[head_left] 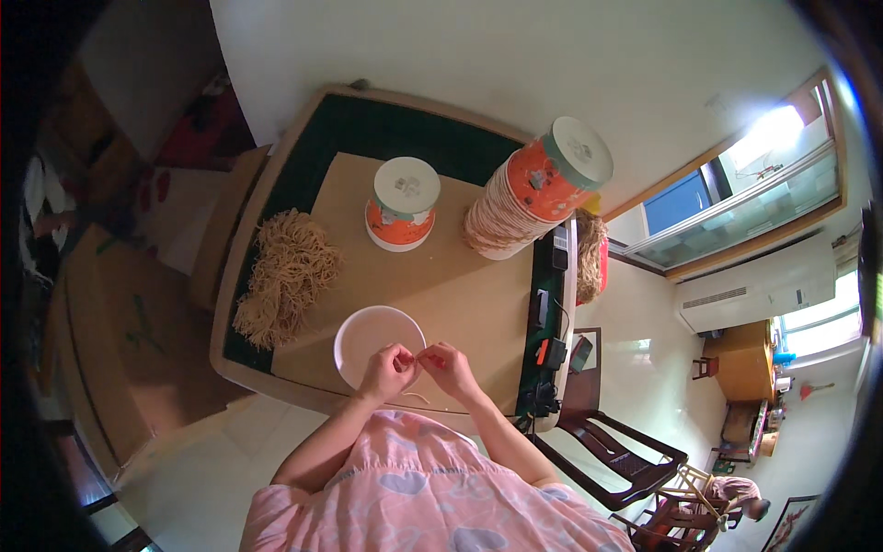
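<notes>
My left hand (391, 370) and my right hand (447, 370) meet fingertip to fingertip over the near right rim of a white round tub (346, 339). Both are closed in a pinch; whatever lies between the fingers is too small to make out. Just below them, a short pale strand (418, 397) curves at the table's near edge. To the left lies a loose heap of tangled beige strands (290, 276). Beyond the white tub stands an orange paper tub (397, 227), with a pale, green-edged round piece (407, 187) on top.
A tall, leaning stack of nested orange paper tubs (515, 204) stands at the back right of the cardboard-covered table (460, 294). Chargers and cables (550, 354) line its right edge. Cardboard boxes (138, 340) are at left, dark chairs (625, 460) at right. Another person (736, 492) sits far right.
</notes>
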Demonstrator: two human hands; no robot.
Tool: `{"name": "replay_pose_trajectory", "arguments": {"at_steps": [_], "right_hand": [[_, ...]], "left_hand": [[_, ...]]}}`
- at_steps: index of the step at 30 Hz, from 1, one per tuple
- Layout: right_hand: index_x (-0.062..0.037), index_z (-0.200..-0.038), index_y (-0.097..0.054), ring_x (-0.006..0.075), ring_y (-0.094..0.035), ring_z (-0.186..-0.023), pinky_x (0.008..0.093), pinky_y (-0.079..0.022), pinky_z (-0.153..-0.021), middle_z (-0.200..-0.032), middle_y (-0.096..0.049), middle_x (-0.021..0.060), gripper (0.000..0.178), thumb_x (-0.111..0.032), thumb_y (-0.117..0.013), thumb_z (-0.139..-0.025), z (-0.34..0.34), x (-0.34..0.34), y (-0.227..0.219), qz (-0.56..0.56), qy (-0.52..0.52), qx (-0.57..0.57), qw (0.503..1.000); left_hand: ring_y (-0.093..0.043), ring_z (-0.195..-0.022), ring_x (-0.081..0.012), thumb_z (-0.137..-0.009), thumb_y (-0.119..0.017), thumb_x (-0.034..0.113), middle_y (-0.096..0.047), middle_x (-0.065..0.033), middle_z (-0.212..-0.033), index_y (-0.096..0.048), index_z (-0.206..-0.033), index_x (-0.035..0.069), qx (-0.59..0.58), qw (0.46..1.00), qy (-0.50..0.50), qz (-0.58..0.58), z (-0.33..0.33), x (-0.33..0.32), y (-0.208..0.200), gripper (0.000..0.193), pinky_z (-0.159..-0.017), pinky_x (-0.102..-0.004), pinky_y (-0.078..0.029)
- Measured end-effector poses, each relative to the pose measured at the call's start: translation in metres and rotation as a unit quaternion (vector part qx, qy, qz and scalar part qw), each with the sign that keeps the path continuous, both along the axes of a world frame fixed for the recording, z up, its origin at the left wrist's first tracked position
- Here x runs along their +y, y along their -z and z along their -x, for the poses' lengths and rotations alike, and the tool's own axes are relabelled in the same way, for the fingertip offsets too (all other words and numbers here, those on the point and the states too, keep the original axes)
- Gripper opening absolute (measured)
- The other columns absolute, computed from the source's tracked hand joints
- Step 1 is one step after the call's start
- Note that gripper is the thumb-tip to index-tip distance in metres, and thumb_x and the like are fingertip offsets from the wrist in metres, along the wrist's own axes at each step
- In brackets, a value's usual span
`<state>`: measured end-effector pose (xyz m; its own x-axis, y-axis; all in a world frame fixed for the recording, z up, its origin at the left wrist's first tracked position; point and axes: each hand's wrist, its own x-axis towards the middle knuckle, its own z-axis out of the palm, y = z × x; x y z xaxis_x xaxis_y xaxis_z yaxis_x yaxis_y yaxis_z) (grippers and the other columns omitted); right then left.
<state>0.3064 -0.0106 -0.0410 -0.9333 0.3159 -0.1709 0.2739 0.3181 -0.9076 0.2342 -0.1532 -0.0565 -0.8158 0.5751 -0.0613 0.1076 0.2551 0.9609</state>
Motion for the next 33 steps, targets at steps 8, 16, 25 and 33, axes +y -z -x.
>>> {"name": "replay_pose_trajectory", "arguments": {"at_steps": [8, 16, 25, 33], "right_hand": [[-0.0044, -0.087, -0.066, 0.0151, -0.055, -0.064, 0.0273, -0.046, -0.06, -0.074, -0.056, 0.0072, 0.01, -0.008, -0.064, -0.078, 0.0, -0.002, -0.001, -0.021, -0.004, 0.002, 1.0], [-0.0044, -0.086, -0.064, 0.0115, -0.054, -0.065, 0.026, -0.045, -0.059, -0.076, -0.058, 0.005, 0.008, -0.007, -0.063, -0.079, -0.002, -0.002, 0.005, -0.031, 0.001, 0.011, 0.999], [0.0005, -0.088, -0.059, 0.0079, -0.054, -0.077, 0.0212, -0.045, -0.069, -0.081, -0.059, 0.0015, 0.009, -0.007, -0.059, -0.085, -0.004, 0.006, 0.019, 0.188, 0.0, -0.031, 0.982], [0.0011, -0.089, -0.061, 0.0088, -0.055, -0.078, 0.0226, -0.046, -0.069, -0.084, -0.061, 0.003, 0.011, -0.009, -0.062, -0.084, -0.002, 0.004, 0.018, 0.184, 0.014, -0.033, 0.982]], "left_hand": [[-0.06, -0.06, -0.0143, -0.073, -0.067, 0.007, -0.062, -0.0079, -0.07, -0.058, -0.076, 0.002, 0.013, 1.0, -0.02, 0.007, -0.001, 0.004, 0.006, 0.01, -0.055, -0.0266, -0.048], [-0.061, -0.063, -0.0153, -0.072, -0.066, 0.006, -0.062, -0.0083, -0.072, -0.06, -0.077, 0.002, 0.028, 0.999, -0.016, 0.006, 0.002, 0.002, 0.012, 0.009, -0.057, -0.027, -0.049], [-0.063, -0.064, -0.0199, -0.072, -0.067, 0.007, -0.064, -0.0097, -0.072, -0.06, -0.078, 0.002, -0.02, 0.999, -0.025, 0.011, 0.001, 0.006, 0.01, 0.01, -0.059, -0.0294, -0.051], [-0.058, -0.063, -0.0088, -0.078, -0.065, 0.008, -0.065, -0.0047, -0.072, -0.064, -0.083, 0.001, -0.056, 0.998, -0.009, -0.011, -0.002, 0.0, 0.022, 0.008, -0.058, -0.0244, -0.047]]}}
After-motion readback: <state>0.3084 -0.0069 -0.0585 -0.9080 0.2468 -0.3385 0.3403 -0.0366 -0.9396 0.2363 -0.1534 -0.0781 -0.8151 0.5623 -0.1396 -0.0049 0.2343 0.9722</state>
